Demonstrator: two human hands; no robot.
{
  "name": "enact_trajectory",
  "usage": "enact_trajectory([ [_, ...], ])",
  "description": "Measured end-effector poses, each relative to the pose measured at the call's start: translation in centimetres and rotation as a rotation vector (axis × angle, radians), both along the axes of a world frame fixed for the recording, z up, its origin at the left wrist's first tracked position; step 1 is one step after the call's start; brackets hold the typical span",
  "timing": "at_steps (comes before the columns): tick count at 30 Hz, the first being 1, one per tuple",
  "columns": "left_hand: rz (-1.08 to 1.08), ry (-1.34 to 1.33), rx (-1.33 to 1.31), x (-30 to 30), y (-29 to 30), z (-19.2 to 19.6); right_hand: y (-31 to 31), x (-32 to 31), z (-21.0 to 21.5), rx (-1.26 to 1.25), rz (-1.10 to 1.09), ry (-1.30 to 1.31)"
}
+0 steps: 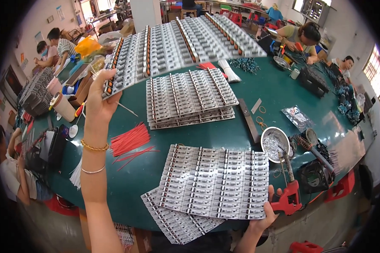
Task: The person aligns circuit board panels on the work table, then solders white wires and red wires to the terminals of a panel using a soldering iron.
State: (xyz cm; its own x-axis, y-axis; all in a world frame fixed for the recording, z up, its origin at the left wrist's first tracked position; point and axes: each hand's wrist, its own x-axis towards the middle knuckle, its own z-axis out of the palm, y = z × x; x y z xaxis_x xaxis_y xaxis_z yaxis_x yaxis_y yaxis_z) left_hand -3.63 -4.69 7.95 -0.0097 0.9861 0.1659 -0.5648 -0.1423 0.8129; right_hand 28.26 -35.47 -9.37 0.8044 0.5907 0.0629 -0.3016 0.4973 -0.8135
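My left hand [102, 93] grips the near left corner of a large grey-white panel [169, 46] set with rows of small parts, some orange-edged. That panel is raised and tilted above a stack of similar panels [190, 95] on the green table. Lower down, my right hand [264, 217] is closed on the right corner of another such panel [215, 181], thumb on top. Beneath this one, a further panel [173, 219] sticks out at an angle by the table's front edge. What the individual parts are is too small to tell.
Red wires [130, 139] lie left of the stack on the green table [156, 162]. A red soldering gun [289, 198] rests beside my right hand, near a white bowl [274, 143] of scraps. A dark metal bar [249, 120] lies right of the stack. People sit working around the table.
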Motion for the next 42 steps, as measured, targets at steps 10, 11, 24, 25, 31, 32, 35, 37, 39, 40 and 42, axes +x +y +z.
enact_trajectory([
  [10,-0.143,0.197,0.163,0.6,0.2,-7.6,-0.1,0.2,-0.2,-0.002,0.008,-0.006],
  [11,-0.149,0.229,0.173,0.6,-0.1,-7.9,-0.1,0.2,-0.3,-0.005,-0.001,-0.015],
  [24,-0.186,0.247,0.124,-1.2,-5.9,-10.0,-0.4,0.2,-0.8,0.052,0.039,-0.004],
  [25,-0.173,0.289,0.115,-1.1,-6.6,-10.0,-0.4,0.3,-1.0,0.057,0.006,-0.007],
  [31,-0.323,0.304,-0.104,-0.8,-12.0,-12.2,-0.2,0.3,-0.6,0.091,0.063,-0.004],
  [32,-0.364,0.299,-0.178,-1.0,-13.0,-12.6,-0.2,0.2,-0.5,0.095,0.052,0.011],
  [35,-0.416,0.320,-0.329,-0.5,-15.7,-13.5,-0.6,0.7,-1.1,0.043,0.058,-0.077],
  [37,-0.454,0.312,-0.385,0.8,-16.9,-13.6,-0.9,0.9,-1.1,0.042,0.095,-0.100],
  [39,-0.487,0.350,-0.427,1.3,-17.6,-13.5,-0.7,0.7,-1.3,0.049,0.085,-0.092],
  [40,-0.478,0.349,-0.438,1.2,-17.6,-13.2,-0.7,0.6,-1.4,0.061,0.076,-0.087],
  [42,-0.543,0.436,-0.457,1.0,-17.3,-12.6,-0.8,0.7,-1.7,0.070,0.108,-0.059],
])
